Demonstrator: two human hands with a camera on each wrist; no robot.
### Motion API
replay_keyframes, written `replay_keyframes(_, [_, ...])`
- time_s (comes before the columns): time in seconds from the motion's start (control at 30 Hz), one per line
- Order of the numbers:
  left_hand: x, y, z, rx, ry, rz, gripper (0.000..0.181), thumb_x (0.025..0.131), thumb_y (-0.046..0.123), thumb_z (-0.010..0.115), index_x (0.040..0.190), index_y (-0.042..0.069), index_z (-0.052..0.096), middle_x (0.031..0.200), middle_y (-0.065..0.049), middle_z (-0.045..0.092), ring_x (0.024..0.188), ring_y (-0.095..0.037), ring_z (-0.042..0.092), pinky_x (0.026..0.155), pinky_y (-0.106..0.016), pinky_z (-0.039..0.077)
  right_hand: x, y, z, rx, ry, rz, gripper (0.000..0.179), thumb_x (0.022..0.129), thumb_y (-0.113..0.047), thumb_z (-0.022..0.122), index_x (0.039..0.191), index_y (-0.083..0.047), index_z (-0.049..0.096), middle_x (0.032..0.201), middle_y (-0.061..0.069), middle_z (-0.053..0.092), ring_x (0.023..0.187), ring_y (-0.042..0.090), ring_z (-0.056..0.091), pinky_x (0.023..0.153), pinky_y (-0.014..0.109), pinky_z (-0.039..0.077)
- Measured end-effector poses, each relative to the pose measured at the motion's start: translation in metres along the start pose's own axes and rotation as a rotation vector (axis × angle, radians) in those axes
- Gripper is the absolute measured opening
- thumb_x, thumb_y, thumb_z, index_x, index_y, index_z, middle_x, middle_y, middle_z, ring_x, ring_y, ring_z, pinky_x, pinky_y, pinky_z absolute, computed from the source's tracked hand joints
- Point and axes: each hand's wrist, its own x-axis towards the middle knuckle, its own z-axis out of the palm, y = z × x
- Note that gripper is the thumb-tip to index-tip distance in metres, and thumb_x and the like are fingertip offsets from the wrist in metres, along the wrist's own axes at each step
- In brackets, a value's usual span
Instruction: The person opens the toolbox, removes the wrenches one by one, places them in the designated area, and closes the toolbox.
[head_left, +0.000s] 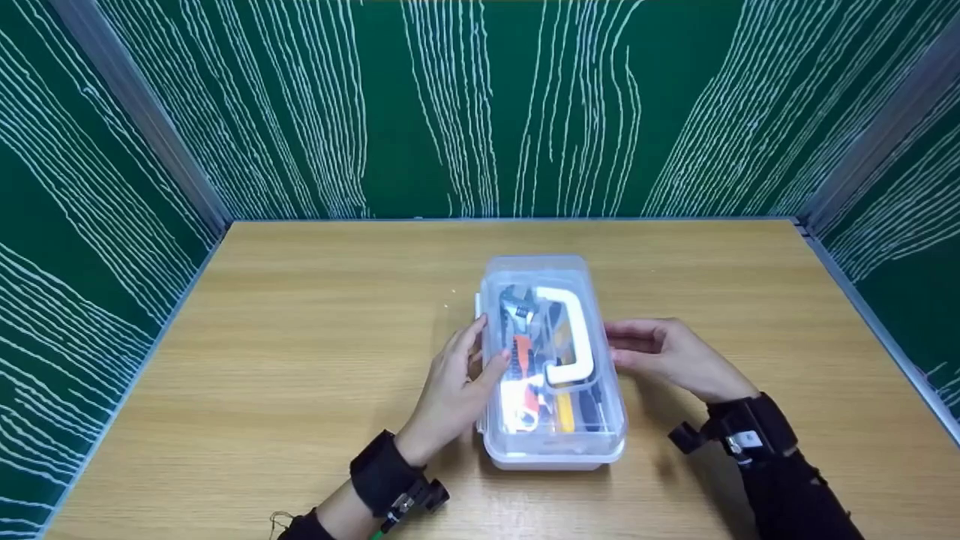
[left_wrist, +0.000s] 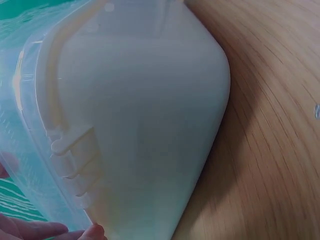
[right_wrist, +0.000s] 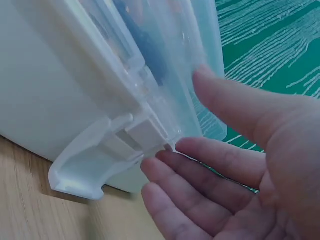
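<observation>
Can't make out most of the tools inside the clear box [head_left: 551,360]; through the lid they blur into orange, yellow and grey shapes under the white handle [head_left: 568,337]. My left hand [head_left: 457,386] covers the box's left-side latch in the head view. Left wrist view is nearly all box wall [left_wrist: 145,115], blurred, with only fingertips [left_wrist: 92,232] cut off at the bottom edge. Right wrist view crops the right hand [right_wrist: 235,180] at the frame edge; the flipped-out latch [right_wrist: 95,160] is soft-focused. Both forearms run off the head frame.
</observation>
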Motion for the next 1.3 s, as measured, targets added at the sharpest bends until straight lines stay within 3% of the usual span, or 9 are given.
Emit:
replay_keyframes(0.1, [0.000, 0.000, 0.001, 0.004, 0.001, 0.006, 0.075, 0.108, 0.032, 0.065, 0.167, 0.001, 0.031, 0.164, -0.026, 0.043, 0.145, -0.042, 0.056, 0.109, -0.034, 0.057, 0.000, -0.001, 0.000, 0.020, -0.013, -0.023, 0.068, 0.100, -0.027, 0.078, 0.153, 0.006, 0.052, 0.153, 0.027, 0.059, 0.140, 0.040, 0.062, 0.103, 0.019, 0.057])
replay_keyframes(0.43, [-0.001, 0.002, 0.001, 0.050, 0.013, 0.032, 0.078, 0.108, 0.037, 0.064, 0.166, -0.002, 0.030, 0.165, -0.026, 0.042, 0.146, -0.043, 0.055, 0.113, -0.041, 0.054, -0.001, -0.003, 0.003, 0.060, 0.011, -0.019, 0.070, 0.098, -0.027, 0.079, 0.156, 0.002, 0.050, 0.160, 0.023, 0.053, 0.145, 0.041, 0.057, 0.106, 0.020, 0.056])
replay_keyframes(0.63, [-0.002, 0.001, 0.001, 0.025, 0.017, 0.032, 0.077, 0.108, 0.035, 0.064, 0.166, -0.003, 0.030, 0.165, -0.026, 0.042, 0.146, -0.043, 0.055, 0.115, -0.042, 0.054, -0.001, -0.006, 0.007, 0.048, 0.056, -0.060, 0.065, 0.099, -0.024, 0.079, 0.154, -0.001, 0.054, 0.157, 0.020, 0.058, 0.139, 0.042, 0.061, 0.103, 0.020, 0.057])
replay_keyframes(0.93, [0.000, 0.002, -0.003, -0.009, 0.008, 0.069, 0.064, 0.107, 0.028, 0.066, 0.158, 0.001, 0.035, 0.163, -0.025, 0.045, 0.153, -0.039, 0.048, 0.125, -0.051, 0.043, -0.001, -0.009, 0.009, 0.123, 0.074, -0.077, 0.067, 0.096, -0.021, 0.081, 0.153, 0.000, 0.054, 0.150, 0.020, 0.063, 0.125, 0.013, 0.070, 0.103, 0.022, 0.059])
replay_keyframes(1.07, [0.000, 0.007, -0.005, 0.003, -0.006, 0.082, 0.062, 0.108, 0.026, 0.064, 0.157, 0.001, 0.035, 0.162, -0.025, 0.045, 0.153, -0.040, 0.046, 0.125, -0.052, 0.042, -0.001, -0.012, 0.010, 0.162, 0.095, -0.092, 0.065, 0.097, -0.017, 0.081, 0.153, 0.001, 0.054, 0.150, 0.021, 0.062, 0.123, 0.011, 0.070, 0.104, 0.023, 0.059])
replay_keyframes(1.17, [-0.004, 0.017, -0.007, 0.088, 0.010, 0.094, 0.066, 0.108, 0.029, 0.064, 0.160, 0.003, 0.035, 0.164, -0.022, 0.043, 0.154, -0.037, 0.045, 0.127, -0.051, 0.041, -0.002, -0.015, 0.012, 0.185, 0.127, -0.105, 0.061, 0.098, -0.014, 0.079, 0.151, 0.002, 0.055, 0.149, 0.020, 0.064, 0.123, 0.011, 0.071, 0.103, 0.023, 0.059])
replay_keyframes(1.3, [-0.017, 0.043, -0.001, 0.353, 0.045, 0.161, 0.071, 0.104, 0.039, 0.069, 0.161, 0.007, 0.041, 0.167, -0.018, 0.040, 0.156, -0.034, 0.041, 0.128, -0.054, 0.039, -0.003, -0.021, 0.016, 0.217, 0.165, -0.131, 0.054, 0.100, -0.009, 0.075, 0.150, 0.002, 0.057, 0.144, 0.016, 0.068, 0.123, 0.011, 0.072, 0.102, 0.023, 0.060])
